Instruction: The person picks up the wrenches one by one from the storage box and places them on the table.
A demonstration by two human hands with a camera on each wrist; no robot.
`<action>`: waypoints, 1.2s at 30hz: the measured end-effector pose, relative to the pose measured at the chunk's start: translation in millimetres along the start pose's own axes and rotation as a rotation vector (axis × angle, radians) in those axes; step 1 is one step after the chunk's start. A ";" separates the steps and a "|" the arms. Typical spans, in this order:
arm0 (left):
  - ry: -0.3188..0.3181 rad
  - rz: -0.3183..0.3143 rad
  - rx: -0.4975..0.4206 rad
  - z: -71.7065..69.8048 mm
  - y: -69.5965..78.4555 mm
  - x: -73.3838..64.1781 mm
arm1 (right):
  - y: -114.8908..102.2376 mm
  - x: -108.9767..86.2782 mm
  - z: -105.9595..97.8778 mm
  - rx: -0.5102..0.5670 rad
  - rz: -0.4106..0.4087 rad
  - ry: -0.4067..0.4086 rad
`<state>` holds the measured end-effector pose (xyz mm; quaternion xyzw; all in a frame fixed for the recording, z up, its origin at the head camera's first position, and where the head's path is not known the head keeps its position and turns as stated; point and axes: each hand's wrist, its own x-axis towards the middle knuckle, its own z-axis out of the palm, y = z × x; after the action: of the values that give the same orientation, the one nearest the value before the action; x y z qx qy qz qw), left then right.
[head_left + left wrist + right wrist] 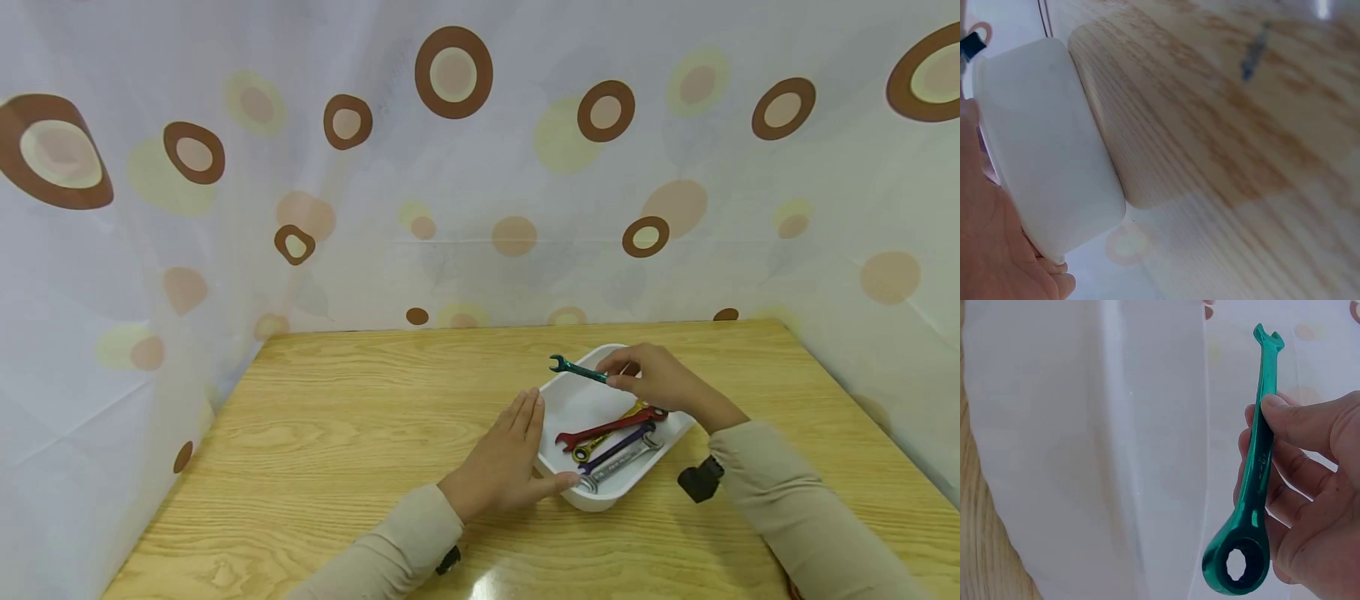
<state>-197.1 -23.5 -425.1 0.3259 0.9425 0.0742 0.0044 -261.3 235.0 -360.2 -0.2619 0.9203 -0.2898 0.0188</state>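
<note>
My right hand (660, 382) pinches a shiny green combination wrench (1254, 469) between thumb and fingers, above the far part of a white plastic bin (573, 404). The wrench's open end points left in the head view; its ring end shows low in the right wrist view. Against the bin's left side rests my left hand (501, 462), fingers straight along the rim and thumb over the near corner. Inside the bin lie a red wrench (611, 428), a gold wrench (581, 453) partly under it, a purple wrench (619, 448) and a silver wrench (624, 463).
The bin stands on a wood-grain table (360, 408). A pale curtain (480, 183) with brown and yellow circles closes off the back and both sides. A black wrist device (701, 481) hangs under the right sleeve.
</note>
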 end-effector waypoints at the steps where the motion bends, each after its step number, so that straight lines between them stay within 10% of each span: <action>1: 0.000 0.000 0.000 -0.1 0.1 0.0 | -0.5 -0.8 -1.9 0.007 0.007 0.002; 36: 0.020 0.025 0.038 2.5 -2.3 0.2 | 51.9 -107.1 -38.5 0.298 0.370 0.019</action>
<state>-198.5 -24.9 -427.9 0.3369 0.9396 0.0595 -0.0123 -200.6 344.0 -369.0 -0.0804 0.8999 -0.4165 0.1011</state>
